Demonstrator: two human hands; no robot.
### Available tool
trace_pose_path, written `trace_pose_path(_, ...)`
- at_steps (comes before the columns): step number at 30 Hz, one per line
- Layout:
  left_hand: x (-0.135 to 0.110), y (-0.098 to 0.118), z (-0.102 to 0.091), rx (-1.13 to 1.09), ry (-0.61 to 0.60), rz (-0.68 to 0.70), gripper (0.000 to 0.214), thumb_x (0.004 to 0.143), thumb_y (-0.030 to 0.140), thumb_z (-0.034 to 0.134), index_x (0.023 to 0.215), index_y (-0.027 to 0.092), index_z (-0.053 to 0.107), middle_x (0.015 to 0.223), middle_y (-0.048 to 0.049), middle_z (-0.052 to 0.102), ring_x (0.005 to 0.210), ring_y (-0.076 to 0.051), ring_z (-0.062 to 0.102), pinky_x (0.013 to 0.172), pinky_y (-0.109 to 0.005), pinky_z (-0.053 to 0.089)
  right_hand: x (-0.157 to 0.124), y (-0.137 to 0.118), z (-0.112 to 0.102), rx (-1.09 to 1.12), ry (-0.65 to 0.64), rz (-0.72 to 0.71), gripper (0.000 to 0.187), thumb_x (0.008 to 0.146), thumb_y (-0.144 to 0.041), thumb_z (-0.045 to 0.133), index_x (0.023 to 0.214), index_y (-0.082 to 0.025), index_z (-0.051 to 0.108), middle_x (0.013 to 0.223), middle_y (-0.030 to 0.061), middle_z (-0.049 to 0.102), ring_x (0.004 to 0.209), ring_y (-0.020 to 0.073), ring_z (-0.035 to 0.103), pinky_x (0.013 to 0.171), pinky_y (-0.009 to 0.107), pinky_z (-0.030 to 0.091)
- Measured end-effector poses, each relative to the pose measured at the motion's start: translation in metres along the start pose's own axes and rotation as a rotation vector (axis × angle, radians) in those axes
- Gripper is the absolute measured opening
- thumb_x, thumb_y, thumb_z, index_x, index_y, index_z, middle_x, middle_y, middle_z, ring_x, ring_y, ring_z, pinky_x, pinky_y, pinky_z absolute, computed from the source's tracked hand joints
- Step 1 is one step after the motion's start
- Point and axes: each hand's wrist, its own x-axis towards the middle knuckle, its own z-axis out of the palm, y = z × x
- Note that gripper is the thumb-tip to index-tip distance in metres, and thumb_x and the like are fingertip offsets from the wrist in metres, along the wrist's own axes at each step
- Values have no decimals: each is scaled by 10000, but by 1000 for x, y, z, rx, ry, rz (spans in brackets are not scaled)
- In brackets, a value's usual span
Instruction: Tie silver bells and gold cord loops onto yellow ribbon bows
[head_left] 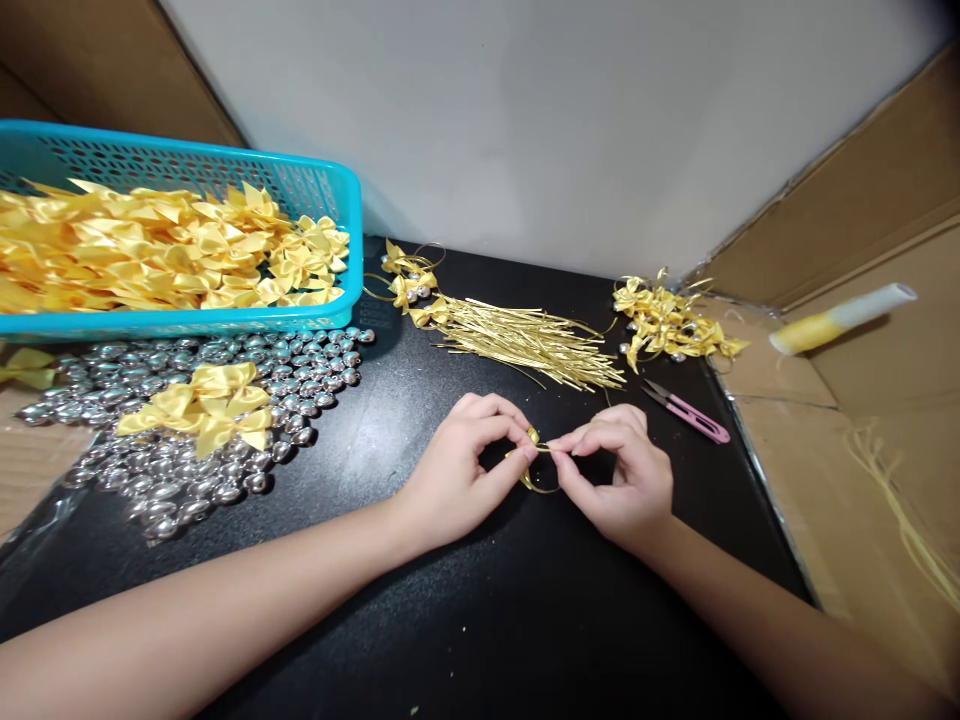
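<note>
Over the middle of the black table, my left hand and my right hand face each other, fingertips pinched. Between them runs a thin gold cord, which curves into a loop below the fingertips. Both hands grip this cord. A small shiny gold piece shows at my left fingertips, too small to name. Beyond the hands lies a bundle of cut gold cords. Pink thread snips lie just past my right hand.
A turquoise basket of yellow ribbon bows stands at the back left. Before it spread silver beads with several bows on top. Finished-looking bow-and-bead loops lie at the right. Cardboard borders the table, with a yellow-white tube there.
</note>
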Motion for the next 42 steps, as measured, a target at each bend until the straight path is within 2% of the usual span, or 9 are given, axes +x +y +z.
trace_pose_path(6, 1, 1, -1, 10, -9, 9, 133, 874, 192, 603, 763, 206, 675, 941, -16, 673, 929, -189, 567, 840, -350, 417, 2, -3, -2, 29, -31, 53, 265, 739, -98, 661, 880, -267, 514, 789, -1, 730, 729, 204, 613, 748, 427, 435)
trace_pose_path(9, 1, 2, -1, 6, 2, 14, 137, 875, 195, 603, 757, 203, 671, 935, -17, 675, 925, -186, 571, 842, -348, 416, 4, -3, -5, 49, -98, 123, 252, 749, -134, 643, 954, -254, 560, 912, 38, 719, 877, 236, 620, 799, 445, 442)
trace_pose_path(11, 1, 2, -1, 6, 8, 13, 126, 870, 196, 610, 762, 201, 674, 935, -18, 674, 920, -184, 572, 840, -346, 415, 6, -3, -5, 42, -153, 139, 179, 767, -159, 643, 916, -247, 599, 936, 39, 716, 911, 240, 610, 807, 444, 433)
trace_pose_path(14, 1, 2, 0, 12, 7, 9, 109, 865, 192, 614, 782, 204, 682, 939, -19, 674, 925, -187, 570, 843, -350, 415, 8, -2, -3, 17, -188, 127, 75, 795, -167, 643, 791, -240, 626, 905, 22, 718, 890, 225, 596, 809, 437, 411)
trace_pose_path(21, 0, 2, 1, 55, 17, 9, 99, 839, 169, 607, 774, 199, 675, 937, -32, 654, 920, -202, 562, 829, -364, 428, 8, -3, -1, -19, -221, 140, 111, 753, -145, 657, 709, -239, 616, 884, 5, 713, 869, 216, 585, 802, 430, 379)
trace_pose_path(31, -1, 1, 1, 97, 14, 27, 104, 737, 131, 644, 795, 204, 690, 963, -40, 636, 931, -215, 566, 842, -382, 447, 8, -3, 0, 5, -225, 179, 112, 754, -147, 662, 699, -239, 627, 873, 9, 707, 863, 216, 573, 808, 436, 389)
trace_pose_path(38, 0, 0, 1, 97, 20, 18, 64, 742, 200, 726, 796, 195, 691, 967, -52, 642, 941, -222, 575, 833, -384, 464, 7, -2, -1, 24, -232, 171, 120, 758, -154, 681, 686, -244, 651, 849, 7, 696, 852, 213, 570, 804, 439, 403)
trace_pose_path(42, -1, -2, 0, 76, 33, 12, 20, 769, 203, 714, 784, 200, 702, 958, -54, 650, 950, -224, 595, 837, -397, 481, 7, -1, 0, 21, -223, 156, 122, 763, -163, 685, 677, -250, 672, 843, 8, 695, 850, 213, 566, 795, 440, 401)
